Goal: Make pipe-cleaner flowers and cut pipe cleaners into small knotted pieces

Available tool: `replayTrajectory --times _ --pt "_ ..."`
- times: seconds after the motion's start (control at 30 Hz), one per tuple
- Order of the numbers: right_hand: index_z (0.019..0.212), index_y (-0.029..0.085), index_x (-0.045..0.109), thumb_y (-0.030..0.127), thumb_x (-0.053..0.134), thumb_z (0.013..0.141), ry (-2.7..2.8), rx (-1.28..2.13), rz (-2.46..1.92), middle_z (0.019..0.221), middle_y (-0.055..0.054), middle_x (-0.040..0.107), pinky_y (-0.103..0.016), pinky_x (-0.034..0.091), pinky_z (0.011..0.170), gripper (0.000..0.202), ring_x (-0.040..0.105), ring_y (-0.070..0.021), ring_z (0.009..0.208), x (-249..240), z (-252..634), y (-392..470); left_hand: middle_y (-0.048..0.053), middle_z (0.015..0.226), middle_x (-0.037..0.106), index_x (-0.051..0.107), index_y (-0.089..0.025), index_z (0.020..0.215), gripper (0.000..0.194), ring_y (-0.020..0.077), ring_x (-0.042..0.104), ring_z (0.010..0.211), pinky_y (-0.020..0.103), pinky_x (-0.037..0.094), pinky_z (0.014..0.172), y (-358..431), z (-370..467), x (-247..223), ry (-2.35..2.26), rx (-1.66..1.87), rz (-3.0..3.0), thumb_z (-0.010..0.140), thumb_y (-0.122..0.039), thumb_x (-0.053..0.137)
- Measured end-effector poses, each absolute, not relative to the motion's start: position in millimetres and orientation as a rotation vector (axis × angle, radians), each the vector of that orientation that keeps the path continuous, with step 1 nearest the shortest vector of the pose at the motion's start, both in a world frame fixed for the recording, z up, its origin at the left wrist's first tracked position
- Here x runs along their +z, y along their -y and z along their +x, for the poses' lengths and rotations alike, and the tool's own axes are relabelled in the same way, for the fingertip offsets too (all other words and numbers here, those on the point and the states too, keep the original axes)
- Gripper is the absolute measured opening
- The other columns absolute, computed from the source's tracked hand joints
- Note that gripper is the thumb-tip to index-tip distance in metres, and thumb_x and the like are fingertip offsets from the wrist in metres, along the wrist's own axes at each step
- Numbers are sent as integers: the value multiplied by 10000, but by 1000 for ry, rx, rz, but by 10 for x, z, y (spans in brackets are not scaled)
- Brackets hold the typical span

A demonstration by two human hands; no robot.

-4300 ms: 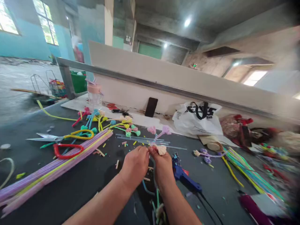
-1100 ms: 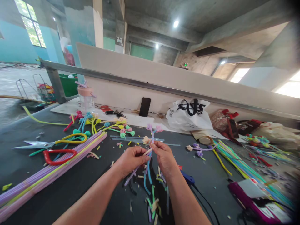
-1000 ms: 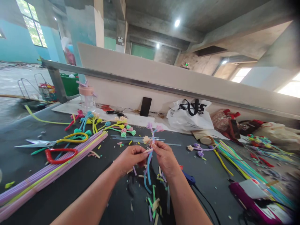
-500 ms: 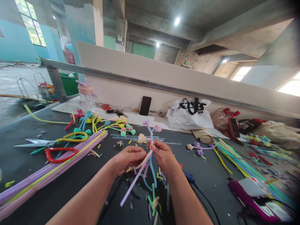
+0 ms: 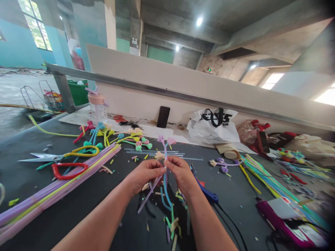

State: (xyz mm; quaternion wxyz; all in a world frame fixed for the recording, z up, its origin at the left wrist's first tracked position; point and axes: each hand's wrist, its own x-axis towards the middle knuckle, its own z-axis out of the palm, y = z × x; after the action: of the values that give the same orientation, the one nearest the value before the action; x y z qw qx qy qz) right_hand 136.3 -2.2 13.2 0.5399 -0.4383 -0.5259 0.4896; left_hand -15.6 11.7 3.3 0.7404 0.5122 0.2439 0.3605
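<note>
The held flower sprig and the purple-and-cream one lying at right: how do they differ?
The held flower sprig stands roughly upright, pinched by left hand and right hand; the lying flower sprig rests on the table, untouched. The held one has a pink head; the lying one shows none. Both show purple and cream heads.

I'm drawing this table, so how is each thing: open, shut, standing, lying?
Flower sprig: upright, held
Left hand: pinching the sprig
Right hand: pinching the sprig
Scissors: lying, blades apart
Phone: leaning, screen dark
Cup: standing, lidded
White bag: crumpled
Blue tool: lying, partly hidden
Ceiling lights: on
</note>
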Motion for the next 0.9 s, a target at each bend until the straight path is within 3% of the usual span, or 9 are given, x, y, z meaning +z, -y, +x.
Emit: replayTrajectory --times 0.13,0.4,0.9 --pt "606 151 585 324 646 677 1302 1093 -1137 583 22 530 -239 330 571 197 440 -111 573 122 1348 13 -47 558 504 552 -121 714 260 50 430 441 182 324 449 -146 -104 1 -608 860 1242 645 -330 691" --pt "543 149 547 308 654 660 1259 1094 -1132 537 42 463 -227 293 547 225 371 -90 542 214 1324 48 -46 473 465 544 -118 581 306 49 371 438 185 272 458 -111 -129 59 -648 852 1291 708 -386 617" --pt "637 154 626 235 737 592 919 1445 -703 651 11 514 -210 330 510 145 412 -81 536 169 1196 93 -7 525 547 602 -107 646 202 57 466 448 178 342 475 2 -18 15 -397 812 732 619 -270 719"
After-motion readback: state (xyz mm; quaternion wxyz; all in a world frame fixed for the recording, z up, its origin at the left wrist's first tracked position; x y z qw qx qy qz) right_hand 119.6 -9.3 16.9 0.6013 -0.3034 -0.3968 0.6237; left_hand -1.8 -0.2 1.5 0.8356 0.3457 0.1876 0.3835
